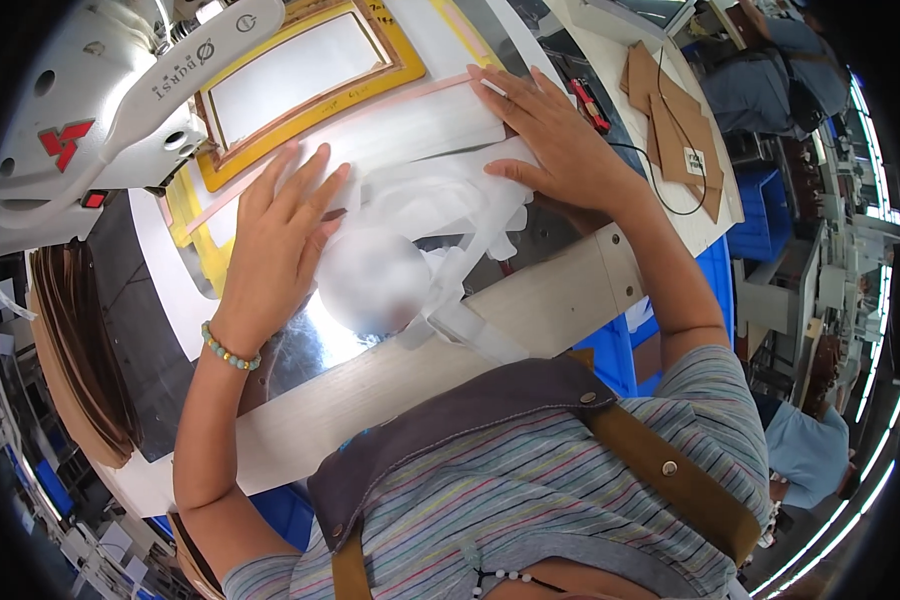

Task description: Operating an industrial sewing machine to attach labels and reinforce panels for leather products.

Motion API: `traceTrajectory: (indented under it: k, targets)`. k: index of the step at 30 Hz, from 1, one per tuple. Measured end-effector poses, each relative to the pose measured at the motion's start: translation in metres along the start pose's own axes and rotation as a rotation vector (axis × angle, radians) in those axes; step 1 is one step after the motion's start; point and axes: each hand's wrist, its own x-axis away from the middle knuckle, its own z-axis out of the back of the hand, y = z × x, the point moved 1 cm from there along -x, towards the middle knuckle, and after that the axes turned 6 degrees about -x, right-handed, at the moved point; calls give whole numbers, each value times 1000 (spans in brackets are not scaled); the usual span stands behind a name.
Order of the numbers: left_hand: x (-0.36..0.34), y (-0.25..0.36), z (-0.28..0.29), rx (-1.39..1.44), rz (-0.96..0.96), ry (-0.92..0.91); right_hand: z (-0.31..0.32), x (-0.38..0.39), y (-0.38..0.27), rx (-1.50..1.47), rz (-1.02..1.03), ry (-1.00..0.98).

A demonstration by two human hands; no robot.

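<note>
A long white strip [420, 135] with a pink edge lies across the work surface between my hands. My left hand [282, 235], a beaded bracelet at its wrist, rests near the strip's left end with its fingers spread. Over the right end lies my right hand [555, 135], fingers stretched out and thumb apart. Neither hand is closed around anything. Just beyond the strip is a yellow-bordered rectangular frame [407, 68] with a white middle. Nearer to me, crumpled translucent white strips [470, 255] lie in a loose heap; part of that area is blurred.
A white sewing machine [70, 110] stands at the left. Stacked brown pieces [85, 350] lie below it. On the right are a red tool [590, 105], a black cable [660, 95], flat brown pieces [675, 130] and a blue bin [760, 215]. The table's pale front edge [560, 280] runs before me.
</note>
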Motion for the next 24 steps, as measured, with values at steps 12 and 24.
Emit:
traceTrajectory:
  k: [12,24]
  targets:
    - [2,-5,0,93,14,97,-2,-17,-1,-53,-28,33]
    - [6,-4,-5,1,-33,23,-28,-10,-36,-48,-68,77]
